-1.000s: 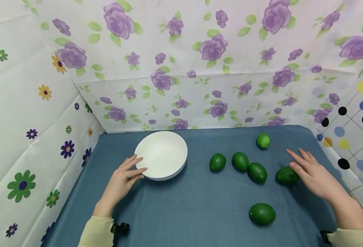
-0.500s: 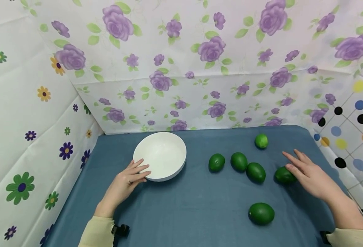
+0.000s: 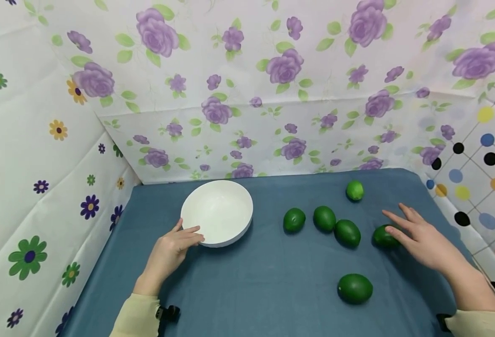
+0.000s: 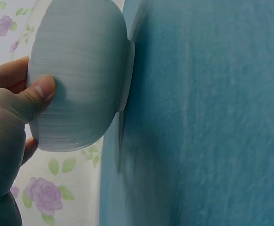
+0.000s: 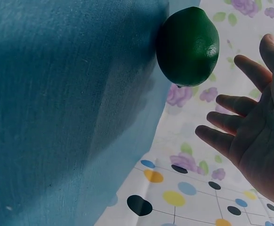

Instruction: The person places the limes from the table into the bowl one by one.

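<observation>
A white bowl [image 3: 217,213] stands on the blue cloth, left of centre. My left hand [image 3: 167,252] holds its near left rim: in the left wrist view the thumb [image 4: 44,89] presses the ribbed outer wall while other fingers reach over the rim. At the right, my right hand [image 3: 424,241] hovers with fingers spread, partly covering a dark green lime [image 3: 384,237] in the head view. The right wrist view shows a gap between that palm and a lime [image 5: 188,47].
Between bowl and right hand lie several dark limes, two of them side by side [image 3: 324,219]. One lime [image 3: 355,289] sits nearer the front, and a brighter one [image 3: 354,190] at the back. Floral sheets [image 3: 247,93] wall the blue table [image 3: 251,290] at the back and sides.
My left hand's fingers moved over the bowl's rim, then drew closer together there. The right hand stays spread above the lime. The head view shifted slightly.
</observation>
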The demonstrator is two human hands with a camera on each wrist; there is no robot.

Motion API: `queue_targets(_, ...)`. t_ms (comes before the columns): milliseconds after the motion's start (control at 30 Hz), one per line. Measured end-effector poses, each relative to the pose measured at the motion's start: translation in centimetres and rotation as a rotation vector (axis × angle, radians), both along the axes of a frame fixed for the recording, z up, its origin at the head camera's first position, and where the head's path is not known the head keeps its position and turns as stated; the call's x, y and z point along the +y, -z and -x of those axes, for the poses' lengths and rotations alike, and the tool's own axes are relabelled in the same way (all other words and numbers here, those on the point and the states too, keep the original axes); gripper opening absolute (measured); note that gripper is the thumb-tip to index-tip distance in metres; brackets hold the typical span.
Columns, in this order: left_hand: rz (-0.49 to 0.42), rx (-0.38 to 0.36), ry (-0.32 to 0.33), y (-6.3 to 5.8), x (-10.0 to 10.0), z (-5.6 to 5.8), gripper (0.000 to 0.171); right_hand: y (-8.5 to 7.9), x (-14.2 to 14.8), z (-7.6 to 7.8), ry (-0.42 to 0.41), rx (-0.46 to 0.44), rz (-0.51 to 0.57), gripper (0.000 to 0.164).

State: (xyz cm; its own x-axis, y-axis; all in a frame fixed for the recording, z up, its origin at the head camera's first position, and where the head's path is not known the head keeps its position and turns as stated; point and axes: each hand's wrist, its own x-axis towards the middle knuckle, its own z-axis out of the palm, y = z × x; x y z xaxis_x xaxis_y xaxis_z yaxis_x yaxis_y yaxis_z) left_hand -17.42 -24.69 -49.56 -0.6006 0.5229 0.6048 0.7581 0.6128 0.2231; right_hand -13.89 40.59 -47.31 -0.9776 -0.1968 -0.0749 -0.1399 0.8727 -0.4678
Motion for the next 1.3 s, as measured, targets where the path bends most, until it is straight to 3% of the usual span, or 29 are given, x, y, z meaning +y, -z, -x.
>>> queue_targets(167, -0.009, 0.026, 0.006, 0.2, 0.3, -0.3, 0.050, 0.0, 0.0, 0.1, -0.004, 0.021, -0.006, 0.064)
queue_targets(600, -0.017, 0.024, 0.110, 0.1, 2.0, -0.9, 0.054, 0.1, -0.4, 0.2, -0.019, 0.057, 0.001, 0.062)
queue_targets(833, 0.009, -0.086, 0.133, -0.1, 1.8, -1.3, 0.039, 0.3, -0.4, 0.2, -0.032, 0.079, -0.020, 0.059)
queue_targets(967, 0.015, -0.134, 0.140, -0.3, 1.4, -1.2, 0.042, 0.5, -0.3, 0.4, -0.034, 0.081, -0.038, 0.059)
queue_targets(1300, -0.020, -0.053, 0.153, -0.1, 1.1, -1.0, 0.047, 1.0, -0.4, 0.9, -0.047, 0.076, -0.037, 0.064)
